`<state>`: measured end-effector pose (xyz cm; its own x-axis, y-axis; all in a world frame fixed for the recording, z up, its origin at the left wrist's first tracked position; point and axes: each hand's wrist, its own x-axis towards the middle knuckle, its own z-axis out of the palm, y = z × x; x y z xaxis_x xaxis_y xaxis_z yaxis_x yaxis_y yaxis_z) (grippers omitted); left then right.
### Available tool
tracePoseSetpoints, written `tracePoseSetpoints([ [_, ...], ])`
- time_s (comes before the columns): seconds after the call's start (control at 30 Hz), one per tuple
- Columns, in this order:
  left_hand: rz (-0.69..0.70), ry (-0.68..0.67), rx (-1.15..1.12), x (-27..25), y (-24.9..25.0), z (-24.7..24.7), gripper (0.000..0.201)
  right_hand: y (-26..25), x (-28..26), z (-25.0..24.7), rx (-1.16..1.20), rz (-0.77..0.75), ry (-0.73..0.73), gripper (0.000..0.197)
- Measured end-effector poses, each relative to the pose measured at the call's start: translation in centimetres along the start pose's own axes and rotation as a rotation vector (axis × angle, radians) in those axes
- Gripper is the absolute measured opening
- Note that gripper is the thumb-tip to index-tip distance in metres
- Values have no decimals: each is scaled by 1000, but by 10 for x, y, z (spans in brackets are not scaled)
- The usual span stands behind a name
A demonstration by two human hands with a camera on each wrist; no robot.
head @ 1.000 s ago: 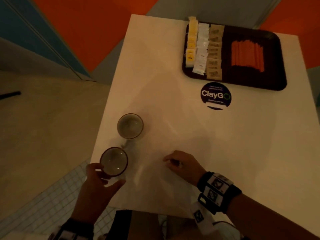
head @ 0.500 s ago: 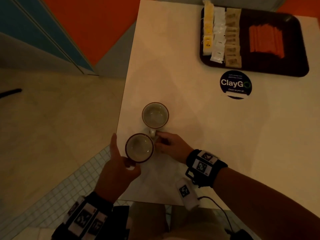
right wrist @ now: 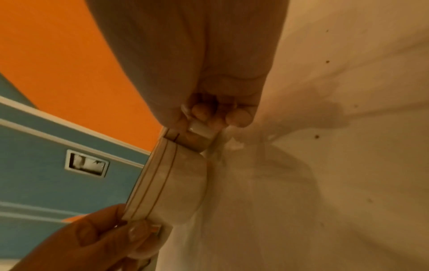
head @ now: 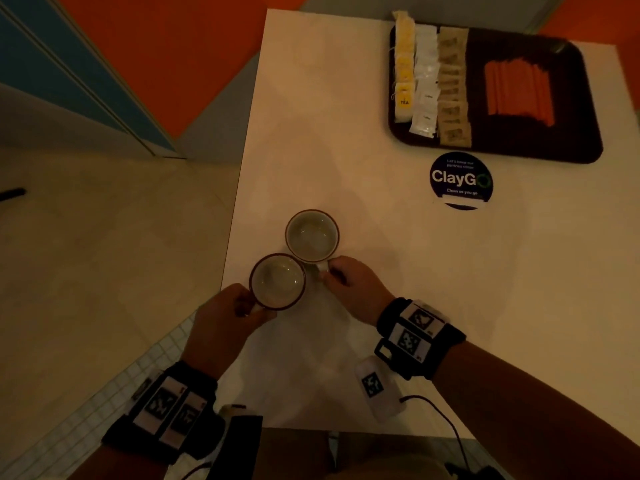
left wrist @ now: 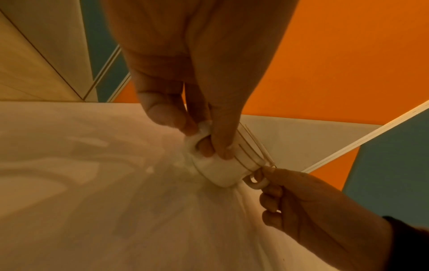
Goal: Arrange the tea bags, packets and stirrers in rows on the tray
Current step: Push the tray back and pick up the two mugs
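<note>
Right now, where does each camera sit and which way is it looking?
Head: looks down at the table, tray, two cups, both forearms.
Left wrist: looks along the left hand gripping the near cup handle.
Right wrist: looks along the right hand pinching the far cup handle.
All views share both hands.

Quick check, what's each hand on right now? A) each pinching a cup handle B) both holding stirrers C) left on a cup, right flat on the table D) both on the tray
A: the left hand pinches the near cup's handle and the right hand pinches the far cup's handle; the tray is untouched.
</note>
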<state>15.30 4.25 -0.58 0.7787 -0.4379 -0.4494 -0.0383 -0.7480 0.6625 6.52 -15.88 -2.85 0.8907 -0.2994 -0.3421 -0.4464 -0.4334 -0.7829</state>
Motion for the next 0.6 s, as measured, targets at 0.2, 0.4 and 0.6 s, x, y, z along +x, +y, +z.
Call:
tracePoseSetpoints([
  [0.2,-9,62,-278,48,25,6,25,7,28,-24,157,83,160,27],
  [0.4,63,164,-298,128,72,7,26,8,92,-64,277,144,240,14],
  [0.6,71,218,-561,218,118,8,33,-2,172,-117,353,120,332,15],
])
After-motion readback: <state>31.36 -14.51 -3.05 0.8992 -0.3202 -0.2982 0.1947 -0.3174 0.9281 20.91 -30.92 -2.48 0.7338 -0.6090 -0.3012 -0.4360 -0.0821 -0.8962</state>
